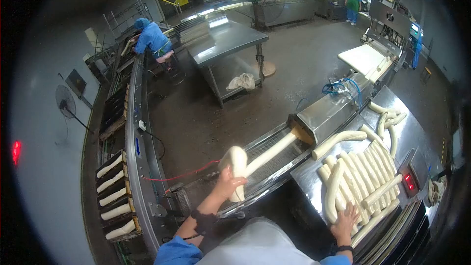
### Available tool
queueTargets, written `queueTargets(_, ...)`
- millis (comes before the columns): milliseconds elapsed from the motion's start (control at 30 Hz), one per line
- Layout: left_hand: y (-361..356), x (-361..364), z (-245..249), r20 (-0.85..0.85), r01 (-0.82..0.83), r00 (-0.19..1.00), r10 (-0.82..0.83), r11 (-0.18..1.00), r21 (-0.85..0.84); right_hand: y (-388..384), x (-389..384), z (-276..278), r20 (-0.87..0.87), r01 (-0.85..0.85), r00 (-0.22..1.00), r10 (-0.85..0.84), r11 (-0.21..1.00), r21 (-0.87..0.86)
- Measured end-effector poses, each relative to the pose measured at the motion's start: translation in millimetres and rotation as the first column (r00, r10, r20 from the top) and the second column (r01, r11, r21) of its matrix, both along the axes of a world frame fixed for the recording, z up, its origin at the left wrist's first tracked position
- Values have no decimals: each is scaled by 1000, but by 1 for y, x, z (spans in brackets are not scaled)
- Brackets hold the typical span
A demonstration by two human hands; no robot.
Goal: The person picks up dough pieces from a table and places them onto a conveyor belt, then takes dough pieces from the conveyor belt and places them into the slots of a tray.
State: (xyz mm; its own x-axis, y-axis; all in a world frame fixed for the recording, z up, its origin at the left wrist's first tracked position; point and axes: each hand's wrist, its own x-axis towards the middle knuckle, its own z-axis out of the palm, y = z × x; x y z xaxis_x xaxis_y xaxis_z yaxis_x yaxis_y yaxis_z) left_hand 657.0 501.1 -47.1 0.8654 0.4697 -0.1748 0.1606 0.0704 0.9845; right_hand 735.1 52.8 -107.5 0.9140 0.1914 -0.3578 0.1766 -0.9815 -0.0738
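Observation:
My left hand [226, 184] is closed round a thick, pale dough roll [237, 159], which stands bent over at the top above the conveyor's near end. Touching or just behind it, a long dough strip [274, 153] lies along the mesh belt and reaches back to the metal housing. With fingers spread, my right hand [346, 222] rests on the near ends of several dough logs [360, 172] laid side by side on the steel table [305, 175]. One dough log [332, 191] lies across the others, beside that hand.
A scale with red digits [409, 180] sits right of the logs. Dough-filled baking tins [114, 196] stand on the left conveyor [140, 167]. A co-worker in blue [153, 39] bends over that line; another person [353, 5] stands far back. A steel table [225, 41] is mid-room.

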Motion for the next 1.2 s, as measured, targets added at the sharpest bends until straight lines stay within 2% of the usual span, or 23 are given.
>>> queueTargets(33,0,8,-10,9,71,997,-72,995,76,-10,-9,-4,66,61,995,-68,993,104)
queueTargets(100,-2,23,-13,-52,212,977,-207,969,130,-51,-18,-39,175,106,977,-124,988,108)
queueTargets(133,1,30,-25,-51,194,981,-189,973,128,-68,-24,-51,223,111,962,-156,973,204)
queueTargets(200,13,38,-68,-296,234,941,-160,945,231,-105,-34,-84,280,53,948,-152,942,332)
queueTargets(233,20,34,-92,-292,217,945,-146,949,227,-95,-35,-70,222,109,955,-197,929,354)
queueTargets(300,32,20,-127,-512,324,859,23,750,576,-83,-33,-73,209,198,931,-298,897,396)
queueTargets(333,19,20,-90,-584,391,809,64,684,616,-73,-32,-69,227,230,918,-324,904,360)
queueTargets(367,17,24,-81,-582,382,810,72,689,616,-64,-29,-64,230,219,921,-314,907,359)
queueTargets(433,20,17,-73,-745,558,656,126,583,590,-54,-26,-54,276,268,893,-354,914,306)
queueTargets(500,41,12,-65,-716,550,691,100,570,610,-53,-31,-68,315,270,877,-364,914,304)
queueTargets(567,60,7,-60,-706,558,703,87,547,624,-42,-27,-56,232,351,868,-439,873,338)
queueTargets(600,70,0,-75,-676,554,725,136,469,688,-37,-24,-48,232,342,874,-428,878,334)
queueTargets(633,71,-5,-71,-674,546,724,145,477,689,-31,-22,-38,349,265,887,-303,952,153)
queueTargets(667,72,-11,-64,-664,560,729,165,415,718,-24,-22,-29,440,194,884,-156,980,-41)
queueTargets(700,74,-17,-60,-653,572,734,186,349,743,-17,-21,-21,442,183,885,-146,982,-41)
queueTargets(733,74,-16,-65,-652,568,733,194,353,743,-13,-13,-15,324,238,920,-218,971,-20)
queueTargets(767,78,-25,-71,-702,580,685,196,437,688,-4,-14,-3,198,294,937,-287,956,-9)
queueTargets(800,81,-35,-76,-747,582,636,192,517,628,5,-11,12,197,287,940,-280,958,-8)
queueTargets(867,81,-43,-61,-753,581,624,210,520,627,28,2,47,31,208,978,-205,969,-135)
queueTargets(1000,89,-76,-77,-731,573,633,254,480,664,20,20,25,-51,74,995,-82,987,-141)
queueTargets(1067,99,-93,-93,-709,555,648,278,465,690,11,29,4,3,-12,1000,12,999,50)
queueTargets(1133,117,-92,-90,-693,542,661,289,455,706,19,39,9,-20,-50,999,50,999,10)
queueTargets(1200,126,-95,-73,-749,602,608,265,462,652,25,39,17,-44,-98,994,97,995,-26)
